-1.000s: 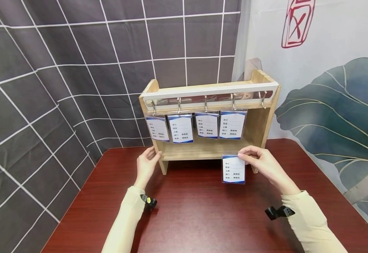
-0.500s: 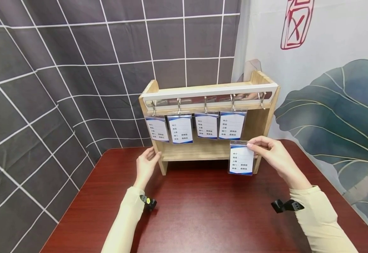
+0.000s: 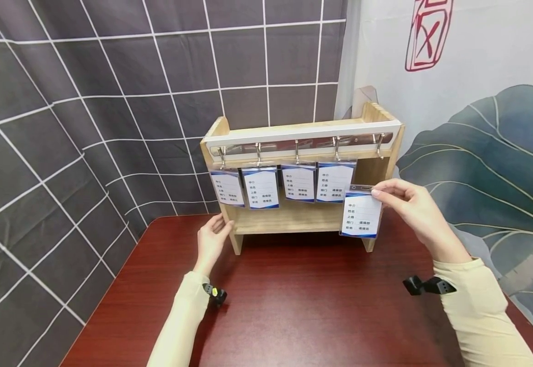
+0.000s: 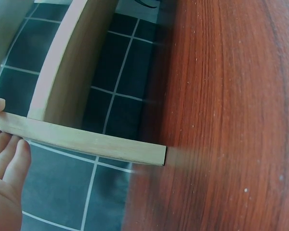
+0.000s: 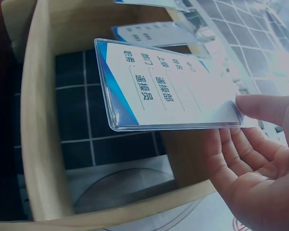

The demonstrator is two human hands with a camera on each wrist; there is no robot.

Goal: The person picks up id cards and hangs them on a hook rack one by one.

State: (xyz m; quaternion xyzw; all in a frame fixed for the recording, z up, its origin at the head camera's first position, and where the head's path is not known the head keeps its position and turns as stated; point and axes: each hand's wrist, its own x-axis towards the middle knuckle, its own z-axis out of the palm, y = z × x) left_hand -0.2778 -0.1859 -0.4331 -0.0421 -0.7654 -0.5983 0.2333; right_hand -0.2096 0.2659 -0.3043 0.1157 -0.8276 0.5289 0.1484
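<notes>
Between thumb and fingers my right hand (image 3: 413, 211) pinches the top right corner of a badge (image 3: 360, 216), a clear holder with a white and blue card. It hangs upright in front of the rack's right end, below the rightmost hook (image 3: 380, 145). My left hand (image 3: 213, 237) grips the left side panel (image 4: 86, 139) of the wooden rack (image 3: 289, 221), thumb on the inner face, fingers outside. Several similar badges hang from the other hooks, among them one at the far left (image 3: 227, 188) and one nearest the held badge (image 3: 335, 181).
The rack stands on a dark red table (image 3: 285, 306), with a white hook rail (image 3: 303, 131) across its upper front. Behind it hangs a grey grid-patterned cloth (image 3: 156, 66). To the right is a white cloth with a leaf print (image 3: 486, 168).
My right hand has raised the badge and moved it to the right, from below the shelf toward the rightmost hook. The left hand stays on the rack's side panel.
</notes>
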